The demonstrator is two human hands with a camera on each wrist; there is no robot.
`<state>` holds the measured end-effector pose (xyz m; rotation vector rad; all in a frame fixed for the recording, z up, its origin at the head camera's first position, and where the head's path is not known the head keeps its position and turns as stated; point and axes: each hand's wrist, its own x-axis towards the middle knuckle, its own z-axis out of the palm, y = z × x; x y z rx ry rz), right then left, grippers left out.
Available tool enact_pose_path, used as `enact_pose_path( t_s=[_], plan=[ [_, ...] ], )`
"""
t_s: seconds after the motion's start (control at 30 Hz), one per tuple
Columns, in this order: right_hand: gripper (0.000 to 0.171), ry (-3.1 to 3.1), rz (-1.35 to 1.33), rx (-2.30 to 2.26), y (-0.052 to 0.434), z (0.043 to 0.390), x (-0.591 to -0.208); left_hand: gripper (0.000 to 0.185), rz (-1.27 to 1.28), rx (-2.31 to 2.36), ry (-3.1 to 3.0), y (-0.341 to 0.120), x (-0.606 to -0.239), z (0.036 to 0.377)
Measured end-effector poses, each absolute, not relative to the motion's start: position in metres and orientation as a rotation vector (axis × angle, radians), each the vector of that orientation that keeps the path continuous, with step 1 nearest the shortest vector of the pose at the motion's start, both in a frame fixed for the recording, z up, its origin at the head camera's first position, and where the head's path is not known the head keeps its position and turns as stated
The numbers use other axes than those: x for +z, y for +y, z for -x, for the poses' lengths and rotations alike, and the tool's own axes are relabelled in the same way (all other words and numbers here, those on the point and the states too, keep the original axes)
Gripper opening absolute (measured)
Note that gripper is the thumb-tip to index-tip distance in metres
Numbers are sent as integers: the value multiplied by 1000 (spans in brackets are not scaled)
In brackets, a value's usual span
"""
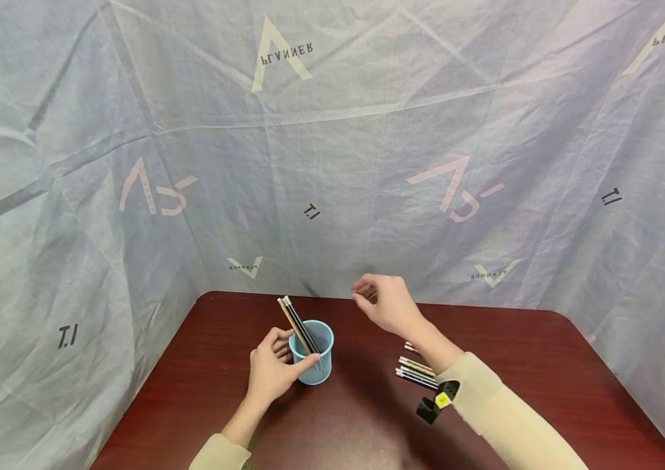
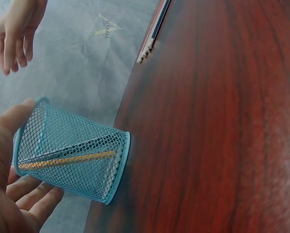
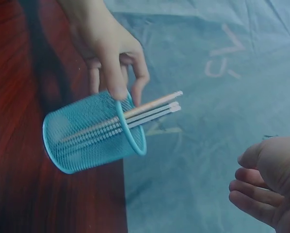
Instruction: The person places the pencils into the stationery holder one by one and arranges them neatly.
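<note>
Head view: loose pencils (image 1: pixel 417 372) lie partly hidden behind right hand (image 1: pixel 384 303).

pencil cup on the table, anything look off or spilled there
Nothing stands out. The blue mesh cup stands upright on the table, steadied by the left hand, with pencils leaning inside. More pencils lie side by side near the right hand's wrist.

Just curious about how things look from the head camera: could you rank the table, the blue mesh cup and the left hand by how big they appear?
1. Table, by far the largest.
2. Left hand, which grips the cup.
3. Blue mesh cup, a little smaller than the hand, though the two look close and overlap, so that order is unsure.
</note>
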<state>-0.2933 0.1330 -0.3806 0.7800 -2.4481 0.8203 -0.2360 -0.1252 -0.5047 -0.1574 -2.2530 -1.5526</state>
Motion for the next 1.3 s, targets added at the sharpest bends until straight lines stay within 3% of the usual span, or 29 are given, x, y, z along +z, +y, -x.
enact_pose_path(
  t_s=[0.53, 0.73, 1.3],
  plan=[
    [8, -2496, -720, 766, 195, 265, -366, 64, 189, -1469, -2207, -123, -512, 238],
    [9, -2522, -684, 702, 219, 259, -377, 70, 149, -1484, -2182, -121, -514, 236],
    [19, -2616, -655, 695, 270, 238, -431, 63, 145, -1579, -2091, -121, -515, 237]
  ],
)
